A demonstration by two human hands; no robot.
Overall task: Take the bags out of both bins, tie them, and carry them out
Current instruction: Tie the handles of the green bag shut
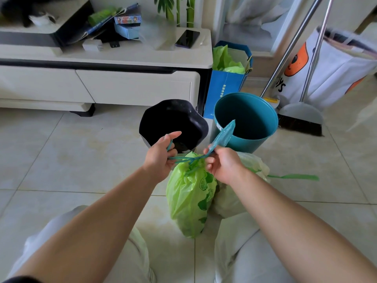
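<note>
Plainly plump green bag (189, 197) (teal drawstrings (222, 135))

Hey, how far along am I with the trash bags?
Done: both bags are out; the black bin and teal bin stand empty. In hand: left hand and right hand pull the drawstrings of the green bag tight. Remaining: the pale bag looks cinched, knot unclear; both bags sit on the floor, not yet carried out.

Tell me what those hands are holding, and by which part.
The green bag, by its teal drawstring: the left hand pinches one end, the right hand the other, above the bag's gathered neck.
</note>
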